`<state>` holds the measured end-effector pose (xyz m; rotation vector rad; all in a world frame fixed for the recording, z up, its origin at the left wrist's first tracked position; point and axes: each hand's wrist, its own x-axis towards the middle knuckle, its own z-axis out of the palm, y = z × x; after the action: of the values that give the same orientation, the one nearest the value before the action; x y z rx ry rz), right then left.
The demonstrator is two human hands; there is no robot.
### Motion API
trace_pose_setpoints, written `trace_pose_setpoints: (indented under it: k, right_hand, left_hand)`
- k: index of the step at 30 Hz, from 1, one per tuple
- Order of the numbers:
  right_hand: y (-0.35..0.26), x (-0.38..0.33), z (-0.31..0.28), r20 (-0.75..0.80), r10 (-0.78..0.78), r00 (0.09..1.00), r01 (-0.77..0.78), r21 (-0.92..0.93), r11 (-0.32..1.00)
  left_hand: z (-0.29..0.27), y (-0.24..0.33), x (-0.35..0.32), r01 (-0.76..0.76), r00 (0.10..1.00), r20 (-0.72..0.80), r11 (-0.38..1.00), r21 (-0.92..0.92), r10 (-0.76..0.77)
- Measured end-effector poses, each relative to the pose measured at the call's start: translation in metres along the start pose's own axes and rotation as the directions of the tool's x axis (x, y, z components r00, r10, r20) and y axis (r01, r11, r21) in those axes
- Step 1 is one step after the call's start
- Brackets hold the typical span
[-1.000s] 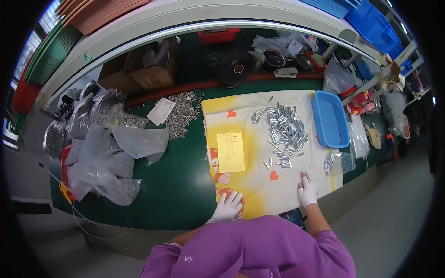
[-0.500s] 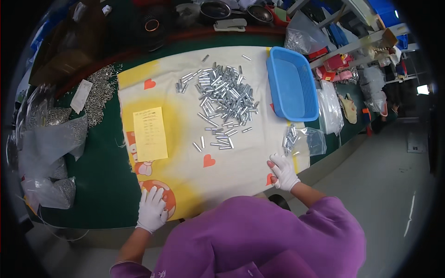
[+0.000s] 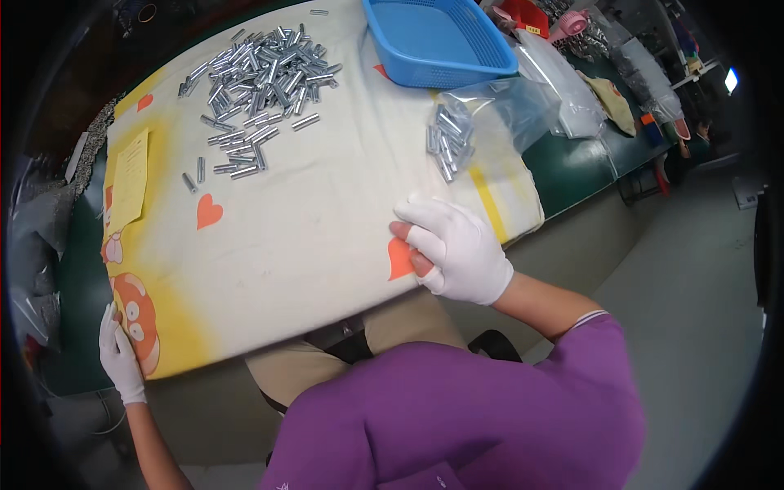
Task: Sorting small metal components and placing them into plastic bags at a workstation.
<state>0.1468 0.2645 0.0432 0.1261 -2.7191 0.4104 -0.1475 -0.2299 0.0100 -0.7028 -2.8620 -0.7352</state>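
My right hand (image 3: 459, 249), in a white glove that leaves some fingertips bare, rests on the printed cloth (image 3: 302, 220) near its front edge. Its fingers are loosely bent and apart, beside a red heart print, with no object in them. At the cloth's left front corner lies my left hand (image 3: 121, 359), gloved too, fingers stretched out and holding nothing. Farther back is a loose pile of short silvery metal tubes (image 3: 265, 73). Beyond my right hand sits a clear plastic bag (image 3: 523, 110) with several similar tubes (image 3: 447, 140) at its near end.
A blue plastic basket (image 3: 441, 69) stands at the back, right of the pile. A yellow written sheet (image 3: 131, 180) lies at the left. Clear bags (image 3: 41, 237) crowd the far left of the green table (image 3: 572, 184). More plastic bags (image 3: 555, 90) lie right of the basket.
The head view has turned and come closer to the right side, so the basket and pile appear higher. Both hands stay at about the same places on the cloth, still holding nothing.
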Motion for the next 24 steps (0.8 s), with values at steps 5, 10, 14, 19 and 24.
trace_pose_setpoints:
  k: [5, 10, 14, 19, 24]
  right_hand:
    - [0.013, -0.012, -0.013, -0.166, 0.028, 0.986, -0.009, 0.114, 0.993]
    - [0.074, -0.013, -0.123, -0.557, 0.043, 0.830, -0.082, -0.045, 0.996]
    - [0.124, 0.012, -0.138, -0.184, 0.114, 0.976, -0.161, -0.265, 0.951]
    - [0.128, 0.064, -0.135, 0.181, 0.120, 0.976, -0.101, -0.112, 0.989]
    - [0.097, 0.080, -0.162, -0.081, 0.063, 0.995, -0.075, -0.158, 0.985]
  left_hand:
    - [0.003, -0.035, -0.011, 0.014, 0.992, -0.127, 0.994, 0.108, 0.000]
    - [-0.014, -0.013, -0.014, -0.009, 0.940, -0.339, 0.995, 0.099, 0.043]
    - [0.003, 0.115, 0.011, 0.105, 0.973, -0.155, 0.921, -0.374, -0.173]
    - [0.064, 0.169, 0.075, -0.448, 0.893, -0.068, 0.890, -0.081, 0.444]
    - [0.118, 0.207, 0.100, -0.498, 0.867, -0.097, 0.860, -0.113, 0.490]
